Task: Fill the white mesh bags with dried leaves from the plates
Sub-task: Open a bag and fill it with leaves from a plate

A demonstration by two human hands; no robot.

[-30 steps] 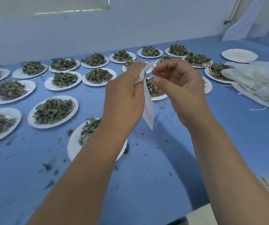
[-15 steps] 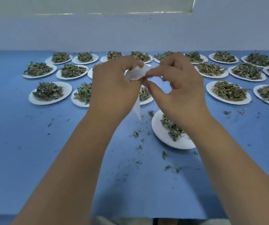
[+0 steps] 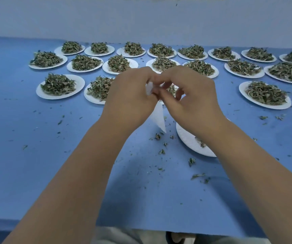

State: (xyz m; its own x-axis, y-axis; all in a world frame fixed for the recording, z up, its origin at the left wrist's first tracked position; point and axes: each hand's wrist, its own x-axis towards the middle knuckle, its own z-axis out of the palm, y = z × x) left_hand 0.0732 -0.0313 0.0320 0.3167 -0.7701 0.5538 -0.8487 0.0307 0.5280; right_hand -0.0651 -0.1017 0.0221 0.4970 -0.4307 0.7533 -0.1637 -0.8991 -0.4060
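Observation:
Both hands meet above the blue table and pinch the top of one white mesh bag (image 3: pixel 158 117), whose lower corner hangs down between my wrists. My left hand (image 3: pixel 132 95) grips its left side; my right hand (image 3: pixel 192 101) grips its right side with fingers curled. The bag's mouth is hidden behind my fingers. Just under my right wrist lies a white plate (image 3: pixel 187 140) with only a few dried leaves on it. Several white plates piled with dried leaves, such as one plate (image 3: pixel 60 86) at the left, fill the far half of the table.
The blue table (image 3: pixel 36 164) carries scattered leaf crumbs (image 3: pixel 191 161) around the near plate. A pale wall (image 3: pixel 141 20) runs along the table's far edge. The table's near edge is just above my lap.
The view has swung left, so the stack of spare bags at the right has left the frame. My hands have closed tighter together on the bag's top and sunk a little.

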